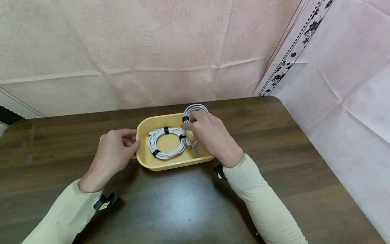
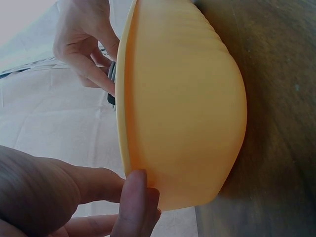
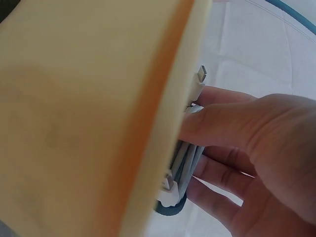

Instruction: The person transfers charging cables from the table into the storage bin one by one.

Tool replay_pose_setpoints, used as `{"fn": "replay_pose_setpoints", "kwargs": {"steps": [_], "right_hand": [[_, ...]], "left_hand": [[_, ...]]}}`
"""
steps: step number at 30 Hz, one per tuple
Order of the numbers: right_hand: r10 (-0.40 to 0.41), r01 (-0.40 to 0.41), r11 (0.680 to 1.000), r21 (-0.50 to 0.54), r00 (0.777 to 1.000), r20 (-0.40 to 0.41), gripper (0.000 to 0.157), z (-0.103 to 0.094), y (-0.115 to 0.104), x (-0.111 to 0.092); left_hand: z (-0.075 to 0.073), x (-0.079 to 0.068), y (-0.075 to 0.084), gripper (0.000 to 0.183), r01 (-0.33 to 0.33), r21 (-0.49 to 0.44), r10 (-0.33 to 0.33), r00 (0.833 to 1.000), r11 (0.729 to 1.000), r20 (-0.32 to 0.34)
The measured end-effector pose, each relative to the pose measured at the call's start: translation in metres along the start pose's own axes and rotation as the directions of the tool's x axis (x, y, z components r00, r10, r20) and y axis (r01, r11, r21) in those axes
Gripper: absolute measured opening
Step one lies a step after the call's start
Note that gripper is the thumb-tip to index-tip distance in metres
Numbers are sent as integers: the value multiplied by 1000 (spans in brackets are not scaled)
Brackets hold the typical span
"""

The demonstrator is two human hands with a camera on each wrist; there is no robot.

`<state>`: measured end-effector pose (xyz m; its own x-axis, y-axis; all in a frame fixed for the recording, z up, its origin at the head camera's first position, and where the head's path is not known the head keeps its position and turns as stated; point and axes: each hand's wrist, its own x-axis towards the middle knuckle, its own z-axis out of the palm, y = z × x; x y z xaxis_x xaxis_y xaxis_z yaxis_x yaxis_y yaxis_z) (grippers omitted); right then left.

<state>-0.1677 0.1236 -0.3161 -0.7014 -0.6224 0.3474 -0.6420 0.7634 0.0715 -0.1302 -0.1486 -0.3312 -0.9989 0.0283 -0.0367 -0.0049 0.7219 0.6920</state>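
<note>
A yellow plastic basket (image 1: 158,167) stands on the table with a white coiled cable (image 1: 151,145), bound by black straps, lying in its left half. My left hand (image 1: 114,149) pinches the rim at the left end; in the left wrist view the fingers (image 2: 133,197) lie against the outer wall. My right hand (image 1: 213,135) holds a grey coiled cable (image 1: 196,107) over the basket's right part, thumb on one side and fingers on the other. A USB plug (image 3: 202,74) shows beside these fingers. Another small coil (image 1: 195,152) lies under the right hand, partly hidden.
The dark wooden table (image 1: 170,210) has its far edge close behind the basket. A pale, rose-patterned cloth (image 1: 146,44) hangs behind it, and a second cloth (image 1: 350,84) runs along the right side.
</note>
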Motion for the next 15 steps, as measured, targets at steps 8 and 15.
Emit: {"fn": "replay_pose_setpoints", "kwargs": {"steps": [8,15], "right_hand": [[-35,35,999,-20,999,-7,51,2,-2,1],[-53,53,998,-21,999,-9,52,4,-4,1]], "left_hand": [[0,0,1,41,8,-1,-8,1000,1000,3],[0,0,0,41,7,4,-7,1000,1000,3]]}}
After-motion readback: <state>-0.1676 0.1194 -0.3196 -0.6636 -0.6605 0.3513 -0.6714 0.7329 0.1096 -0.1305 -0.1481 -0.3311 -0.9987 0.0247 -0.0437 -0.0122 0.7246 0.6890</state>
